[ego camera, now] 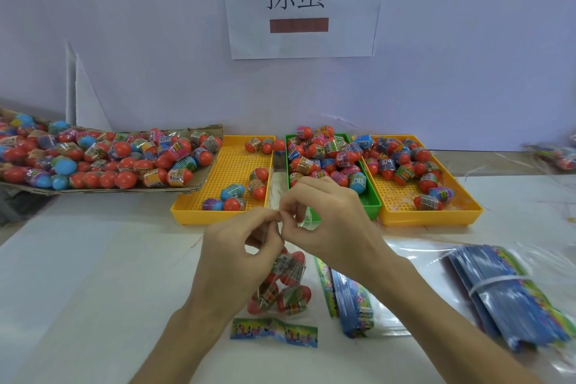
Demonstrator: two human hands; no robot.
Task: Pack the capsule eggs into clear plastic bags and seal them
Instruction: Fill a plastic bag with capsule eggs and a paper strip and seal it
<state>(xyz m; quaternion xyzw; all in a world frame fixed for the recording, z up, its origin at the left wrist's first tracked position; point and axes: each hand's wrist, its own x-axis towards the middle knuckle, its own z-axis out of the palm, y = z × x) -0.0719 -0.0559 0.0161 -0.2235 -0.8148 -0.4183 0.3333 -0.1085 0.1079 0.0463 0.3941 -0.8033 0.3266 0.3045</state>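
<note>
Currently both hands meet at frame centre, fingertips pinched together on the top of a clear bag (pixel 282 285). Left hand (pixel 241 246): thumb and forefinger curled, pinching the bag's upper edge. Right hand (pixel 324 218): same pinch from the other side, remaining fingers loosely curled. Fingertips of the two hands touch or nearly touch; can't tell which.

The bag hangs below the hands, lower part resting on the white table (pixel 93 290). Inside it: several eggs (pixel 291 298), red ends, printed wrap bands. Exact count unclear. A printed header strip (pixel 274 332) lies flat at the bag's bottom, lower centre.

Right of the bag: a stack of flat printed bags (pixel 352 302), edge-on. Lower right: a second bundle (pixel 511 293) with a white band around it, lying on clear film.

Mid frame, three perforated trays side by side:
- left yellow tray (pixel 218 215), a few eggs scattered in it
- green tray (pixel 372 203), piled full, partly hidden behind the right hand
- right yellow tray (pixel 436 217), eggs mostly at its far end

Left of frame: a cardboard flat (pixel 199 184) heaped with red and blue eggs, its corner overlapping the left yellow tray.

Upper centre: a paper sign (pixel 299 3) on the wall with two characters and a brown bar. Far right edge: more packed items, blurred.
</note>
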